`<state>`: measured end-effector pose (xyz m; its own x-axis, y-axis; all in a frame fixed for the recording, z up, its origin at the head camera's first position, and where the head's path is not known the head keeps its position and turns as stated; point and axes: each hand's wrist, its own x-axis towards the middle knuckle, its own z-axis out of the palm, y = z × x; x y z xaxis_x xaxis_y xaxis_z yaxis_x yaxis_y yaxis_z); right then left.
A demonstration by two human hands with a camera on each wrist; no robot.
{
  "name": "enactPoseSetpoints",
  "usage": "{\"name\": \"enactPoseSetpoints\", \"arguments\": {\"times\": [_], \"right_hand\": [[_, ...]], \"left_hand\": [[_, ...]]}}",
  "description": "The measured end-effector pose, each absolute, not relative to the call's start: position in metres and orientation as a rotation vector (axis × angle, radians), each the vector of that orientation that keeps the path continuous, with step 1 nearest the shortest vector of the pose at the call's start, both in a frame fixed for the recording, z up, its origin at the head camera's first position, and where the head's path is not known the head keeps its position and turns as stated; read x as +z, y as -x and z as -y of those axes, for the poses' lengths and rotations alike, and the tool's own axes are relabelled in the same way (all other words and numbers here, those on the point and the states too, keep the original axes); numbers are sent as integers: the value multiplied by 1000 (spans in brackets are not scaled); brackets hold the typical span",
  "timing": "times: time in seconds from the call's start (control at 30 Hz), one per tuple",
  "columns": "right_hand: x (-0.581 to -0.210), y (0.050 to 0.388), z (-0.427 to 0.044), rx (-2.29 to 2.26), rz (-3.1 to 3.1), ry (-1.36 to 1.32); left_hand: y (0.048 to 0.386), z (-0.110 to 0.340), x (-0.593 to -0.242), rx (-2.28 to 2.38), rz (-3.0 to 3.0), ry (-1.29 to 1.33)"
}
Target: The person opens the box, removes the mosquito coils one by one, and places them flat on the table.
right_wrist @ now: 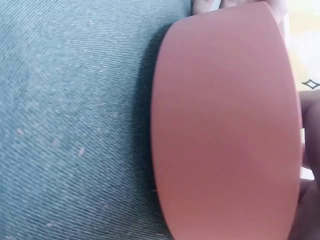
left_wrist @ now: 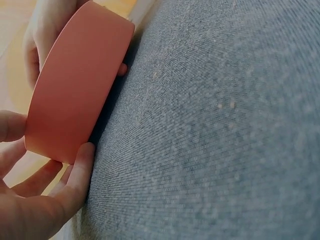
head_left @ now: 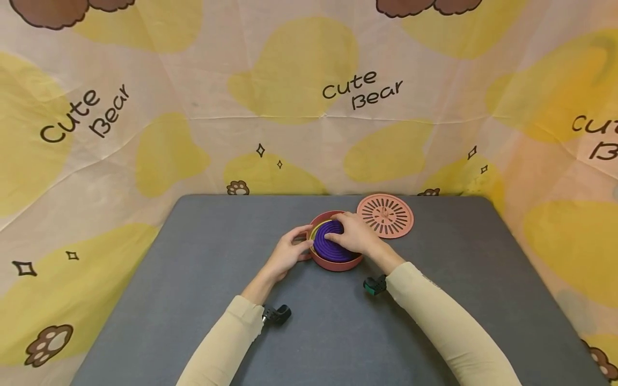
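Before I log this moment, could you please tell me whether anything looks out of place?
Nothing looks spilled or damaged. Only small specks on the cloth near the tub stand out against plain grey.

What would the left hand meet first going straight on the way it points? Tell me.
The left hand would likely meet the pink container first; its fingers appear to touch its side, though depth is hard to judge.
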<state>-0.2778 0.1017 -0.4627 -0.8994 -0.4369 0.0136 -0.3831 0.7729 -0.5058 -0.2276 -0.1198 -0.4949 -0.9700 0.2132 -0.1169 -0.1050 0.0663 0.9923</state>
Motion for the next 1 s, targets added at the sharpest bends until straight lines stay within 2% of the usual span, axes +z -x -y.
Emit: {"name": "enactPoseSetpoints", "arguments": {"times": [0.2, 1.0], "right_hand": [[-466, 276, -98, -667, -2908, 643], [-466, 270, -99, -710, -2976, 707]], "left_hand": [[227, 119, -494, 1990, -2113, -99], [225, 118, -489, 1974, -2132, -81]]}}
